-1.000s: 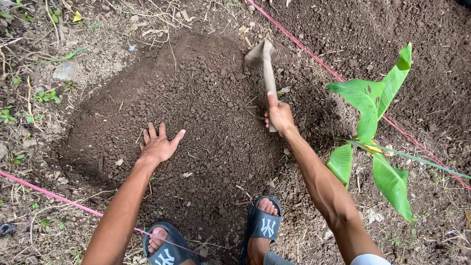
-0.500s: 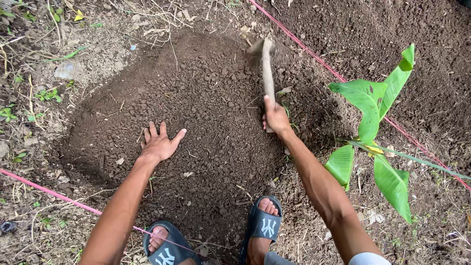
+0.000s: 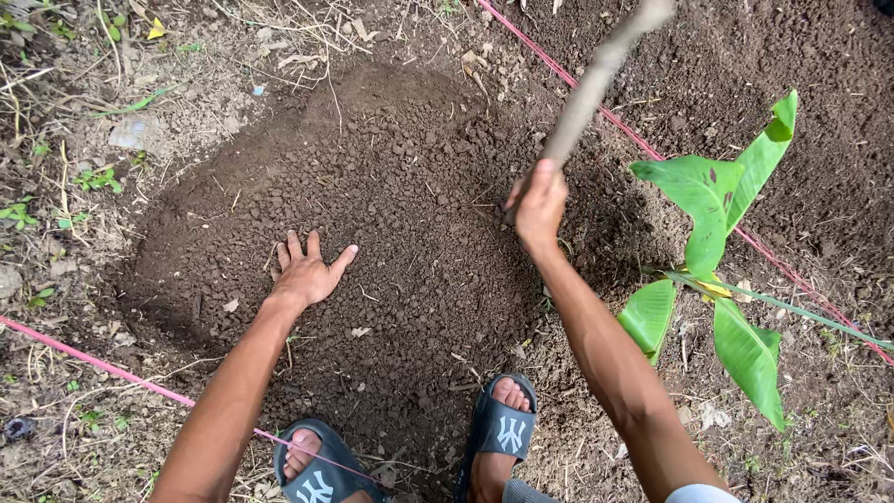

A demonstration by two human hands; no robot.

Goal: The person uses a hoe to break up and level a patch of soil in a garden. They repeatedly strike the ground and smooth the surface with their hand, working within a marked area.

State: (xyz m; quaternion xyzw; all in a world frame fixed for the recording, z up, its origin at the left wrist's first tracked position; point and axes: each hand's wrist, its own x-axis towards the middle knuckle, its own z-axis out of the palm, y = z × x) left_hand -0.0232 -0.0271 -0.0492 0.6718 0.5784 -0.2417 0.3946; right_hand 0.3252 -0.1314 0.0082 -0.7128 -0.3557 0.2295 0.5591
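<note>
Over dark soil [image 3: 391,186], right hand [image 3: 538,200] has swung its gripped wooden handle [image 3: 596,79] upward; left hand [image 3: 305,272] stays spread flat.

The stick [image 3: 596,79] is a long, pale grey-brown wooden handle, blurred with motion. It slants up and to the right from the right hand [image 3: 538,200], which is closed around its lower end, and its upper end runs out near the top edge of the view, so the tip cannot be made out. It hangs in the air above the soil mound [image 3: 391,214]. The mound is a broad, rounded patch of dark, crumbly, loose earth, darker than the ground around it. The left hand [image 3: 305,272] lies flat on it, fingers [image 3: 296,247] spread.
</note>
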